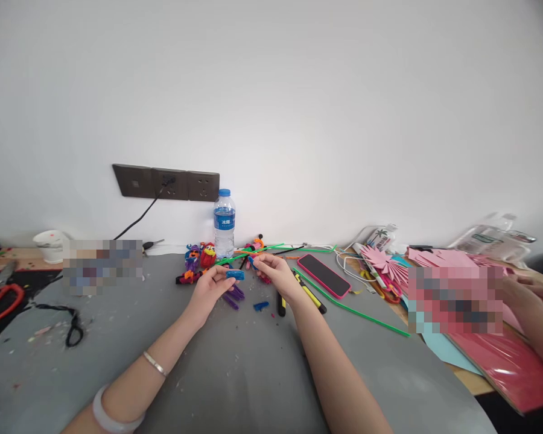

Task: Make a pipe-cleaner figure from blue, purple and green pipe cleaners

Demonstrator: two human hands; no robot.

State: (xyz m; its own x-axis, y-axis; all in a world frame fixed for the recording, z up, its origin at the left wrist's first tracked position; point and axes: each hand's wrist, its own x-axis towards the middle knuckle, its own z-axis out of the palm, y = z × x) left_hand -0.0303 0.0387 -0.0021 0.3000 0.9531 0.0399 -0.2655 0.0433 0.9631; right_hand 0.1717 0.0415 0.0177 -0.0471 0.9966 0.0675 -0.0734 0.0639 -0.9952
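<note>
My left hand (pixel 209 288) pinches a short, thick blue piece (pixel 235 275) that looks like bent chenille stem, though I cannot be sure of it. To its right, my right hand (pixel 277 274) has its fingertips closed on a smaller blue bit (pixel 252 261). The two blue pieces are apart, both held above the table. Below the hands lies another blue piece (pixel 261 306). Purple fuzzy stems (pixel 234 297) stick out under the left fingers. Behind the hands sit small fuzzy dolls (pixel 208 255) in red, orange and purple, partly hidden.
A water bottle (pixel 225 226) stands by the wall. Right of my hands lie a phone (pixel 324 276), yellow-black cutters (pixel 314 298) and a green stem (pixel 371 319). Orange scissors (pixel 2 304) and a black cord (pixel 72 325) are left. Another person's hand (pixel 531 301) is among pink papers (pixel 447 260).
</note>
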